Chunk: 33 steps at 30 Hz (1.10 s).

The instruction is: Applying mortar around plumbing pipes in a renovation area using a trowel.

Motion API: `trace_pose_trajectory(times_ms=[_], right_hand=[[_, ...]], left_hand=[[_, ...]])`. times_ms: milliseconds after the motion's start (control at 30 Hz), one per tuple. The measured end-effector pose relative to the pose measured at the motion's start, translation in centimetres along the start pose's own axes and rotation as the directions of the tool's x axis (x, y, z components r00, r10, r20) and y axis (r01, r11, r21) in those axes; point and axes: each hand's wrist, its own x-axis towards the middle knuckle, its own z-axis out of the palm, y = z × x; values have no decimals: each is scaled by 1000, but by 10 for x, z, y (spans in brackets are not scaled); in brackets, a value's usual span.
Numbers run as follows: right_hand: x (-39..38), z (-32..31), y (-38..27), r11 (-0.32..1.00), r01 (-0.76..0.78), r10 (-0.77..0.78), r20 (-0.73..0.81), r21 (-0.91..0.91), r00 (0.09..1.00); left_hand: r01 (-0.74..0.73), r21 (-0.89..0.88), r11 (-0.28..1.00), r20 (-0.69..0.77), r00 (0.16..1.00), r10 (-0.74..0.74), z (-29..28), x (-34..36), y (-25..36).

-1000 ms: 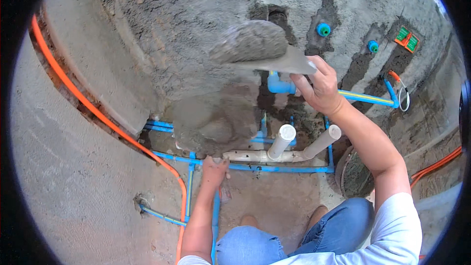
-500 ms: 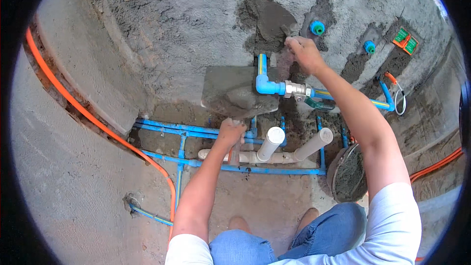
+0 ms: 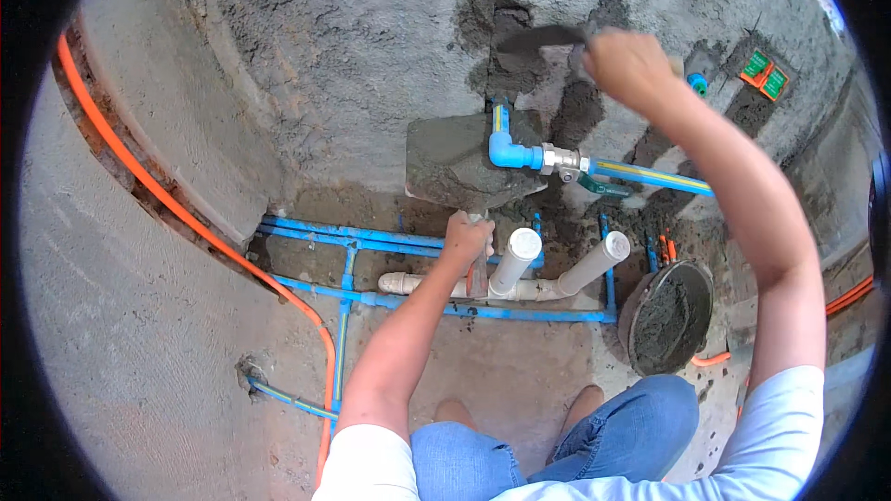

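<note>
My left hand (image 3: 467, 237) is closed around the handle of a flat rectangular mortar board (image 3: 436, 153), held close to the wall below the patch. Wet grey mortar (image 3: 450, 187) is heaped on the board, and its reddish handle end hangs below my fist. My right hand (image 3: 631, 67) grips a trowel (image 3: 538, 38), its dark blade pointing left across the damp mortar patch (image 3: 497, 14) on the rough wall. Whether the blade touches the wall I cannot tell. A blue elbow pipe (image 3: 506, 150) with a metal valve (image 3: 561, 161) sticks out just right of the board.
A bucket (image 3: 631, 320) of mortar stands on the floor at the right. Upright white pipes (image 3: 594, 263) and blue pipes (image 3: 390, 246) run along the wall's foot. An orange conduit (image 3: 176, 209) curves down the left. Green-and-orange boxes (image 3: 764, 75) sit in the wall.
My right hand has moved up and right with the trowel, whose blade now shows dark and edge-on. The mortar board and my left hand have shifted slightly right in view.
</note>
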Motion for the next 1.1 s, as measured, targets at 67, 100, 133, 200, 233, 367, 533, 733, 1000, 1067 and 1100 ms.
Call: trace_pose_trajectory(times_ms=[67,100,133,200,233,367,533,733,1000,1067,1100], right_hand=[[26,-42,-9,996,53,-49,62,-75,997],[37,-56,-6,997,36,-31,80,-66,996],[46,-73,-5,991,81,-72,85,-105,994],[56,-70,8,995,16,-21,-47,-103,999],[56,-70,10,996,25,-31,-61,-89,998],[19,-39,7,989,-147,147,17,26,989],[-30,19,1,968,-212,231,-143,138,962],[9,33,-16,991,129,-105,-381,40,919],[27,-35,-7,993,-92,116,-488,73,865],[9,-34,-21,978,-84,159,-417,192,895],[-5,-22,-34,960,-78,171,-344,267,923]], left_hand=[[14,-71,997,-28,999,-16,-6,5,-13],[20,-73,997,-26,999,-22,-5,4,-13],[33,-8,999,-34,999,-33,-5,4,-11],[37,57,998,-34,999,-35,-3,3,-5],[28,19,999,-31,999,-27,-2,1,-2],[25,-40,999,-4,1000,-25,-5,-5,7],[19,35,999,48,999,-21,-16,0,7],[35,34,999,20,999,-36,-16,5,1],[38,116,993,-28,999,-35,-26,7,-2],[30,55,998,26,999,-32,-30,9,-6],[37,57,998,31,999,-39,-30,7,-9]])
